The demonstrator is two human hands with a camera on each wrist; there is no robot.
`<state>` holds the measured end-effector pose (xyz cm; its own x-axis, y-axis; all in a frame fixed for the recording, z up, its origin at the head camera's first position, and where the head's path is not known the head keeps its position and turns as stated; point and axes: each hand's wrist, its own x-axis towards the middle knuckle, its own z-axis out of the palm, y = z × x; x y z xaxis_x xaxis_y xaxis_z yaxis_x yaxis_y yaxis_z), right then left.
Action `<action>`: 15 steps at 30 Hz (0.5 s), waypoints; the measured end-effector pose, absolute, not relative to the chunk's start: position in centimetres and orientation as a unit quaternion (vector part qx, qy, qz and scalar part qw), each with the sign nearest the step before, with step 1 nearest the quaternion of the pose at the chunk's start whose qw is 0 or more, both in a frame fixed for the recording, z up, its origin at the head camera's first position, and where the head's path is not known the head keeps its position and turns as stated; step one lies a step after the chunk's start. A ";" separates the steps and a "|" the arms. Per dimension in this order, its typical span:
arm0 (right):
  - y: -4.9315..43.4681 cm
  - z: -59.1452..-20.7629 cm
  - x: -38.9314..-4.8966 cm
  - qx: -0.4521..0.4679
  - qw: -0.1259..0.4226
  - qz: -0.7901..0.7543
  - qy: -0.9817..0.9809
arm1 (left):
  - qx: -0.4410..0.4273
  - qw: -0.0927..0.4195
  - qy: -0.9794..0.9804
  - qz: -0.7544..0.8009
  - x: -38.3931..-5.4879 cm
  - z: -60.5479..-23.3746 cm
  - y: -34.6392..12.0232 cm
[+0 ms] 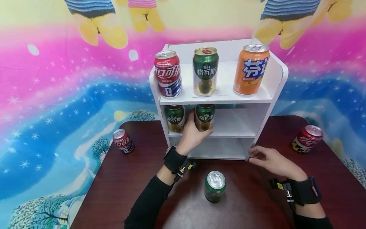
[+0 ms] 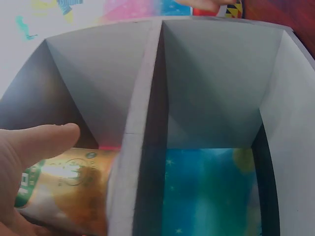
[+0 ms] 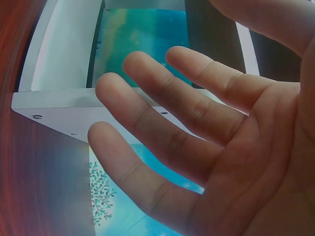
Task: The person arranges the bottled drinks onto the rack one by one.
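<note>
My left hand [image 1: 193, 135] reaches into the middle level of a white shelf [image 1: 279, 84] and grips a green and gold drink can [image 1: 206, 116], thumb on its near side. In the left wrist view that can [image 2: 74, 189] lies between thumb and fingers, beside a shelf board. A matching can [image 1: 175, 119] stands just left of the hand. My right hand [image 1: 271, 162] is empty, its fingertips close to the shelf's lower right corner. Its fingers [image 3: 152, 120] are spread and relaxed in the right wrist view.
The top level holds a red can [image 1: 168, 74], a green can [image 1: 205, 71] and an orange can [image 1: 251, 70]. Another green can [image 1: 215, 187] stands on the dark table [image 1: 105, 190] in front. Red cans stand at the table's left [image 1: 123, 141] and right [image 1: 307, 139].
</note>
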<state>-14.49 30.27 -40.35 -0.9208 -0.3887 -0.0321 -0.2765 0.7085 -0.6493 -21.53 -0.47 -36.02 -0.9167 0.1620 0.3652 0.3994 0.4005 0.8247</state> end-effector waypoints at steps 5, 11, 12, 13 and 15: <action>30.4 -40.3 -14.5 -0.179 0.083 -0.335 0.921 | -0.178 0.088 -0.821 -0.535 -20.1 -36.1 -1.4; 30.4 -40.3 -14.5 -0.176 0.084 -0.332 0.923 | -0.167 0.035 -0.839 -0.516 -17.6 -36.4 -3.1; 30.4 -40.3 -14.5 -0.176 0.084 -0.333 0.923 | -0.173 0.031 -0.844 -0.507 -17.3 -36.4 -3.5; 30.4 -40.3 -14.4 -0.175 0.085 -0.333 0.922 | -0.184 0.027 -0.847 -0.499 -17.0 -36.5 -3.9; 30.4 -40.3 -14.4 -0.176 0.085 -0.335 0.922 | -0.212 0.024 -0.847 -0.488 -16.5 -36.7 -4.9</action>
<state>-14.42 30.36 -40.32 -0.9237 -0.3810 -0.0399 -0.2665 0.7138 -0.6477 -16.52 -4.85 -36.71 -0.9092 0.3355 0.2465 0.3815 0.4343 0.8160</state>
